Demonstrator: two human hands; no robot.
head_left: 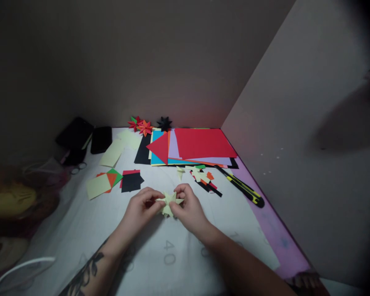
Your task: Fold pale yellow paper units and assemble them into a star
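Both of my hands meet over the middle of the white table [80,230], pinching a pale yellow folded paper star [169,202]. My left hand [142,209] grips its left side with closed fingers. My right hand [187,207] pinches its right side, fingers curled over the paper points. A small pale yellow folded piece [180,172] lies just beyond the hands.
A stack of coloured sheets with red on top [200,144] lies at the back. Finished paper stars [144,127] and a black star [164,123] stand behind it. A yellow-black utility knife [240,187], paper scraps [203,176], black squares [131,181], a pale yellow square [98,186], dark cases [80,135].
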